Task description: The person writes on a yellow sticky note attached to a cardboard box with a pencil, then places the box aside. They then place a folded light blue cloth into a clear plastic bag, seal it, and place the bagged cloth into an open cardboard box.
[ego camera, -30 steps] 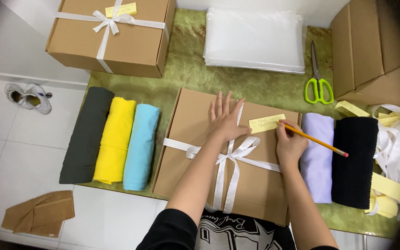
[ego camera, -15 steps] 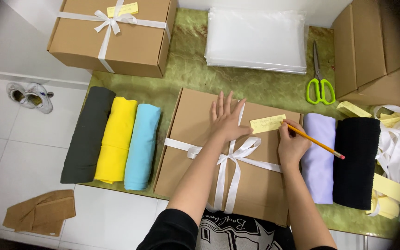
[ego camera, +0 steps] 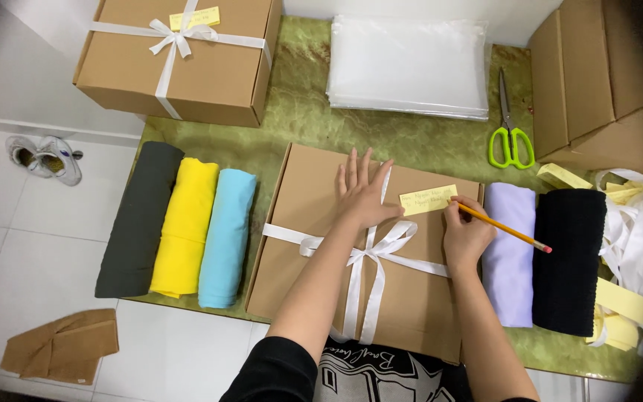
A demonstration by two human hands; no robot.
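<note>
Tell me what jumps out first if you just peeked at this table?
In the middle, a brown box tied with a white ribbon bow, where the right hand touches a pencil to a yellow note and the left hand lies flat on the lid. Left of the box lie three bright cloth rolls, dark, yellow and blue; green scissors lie behind.

Green scissors (ego camera: 511,130) lie on the green marble-patterned table (ego camera: 299,112), taken as landmark. Left of scissors: stack of clear plastic bags (ego camera: 409,65); far left of them, a second ribboned cardboard box (ego camera: 180,56). Below-left of scissors: dark grey (ego camera: 139,219), yellow (ego camera: 184,227) and light blue (ego camera: 226,237) fabric rolls side by side; below-right: lilac (ego camera: 509,253) and black (ego camera: 568,257) rolls, touching.
</note>
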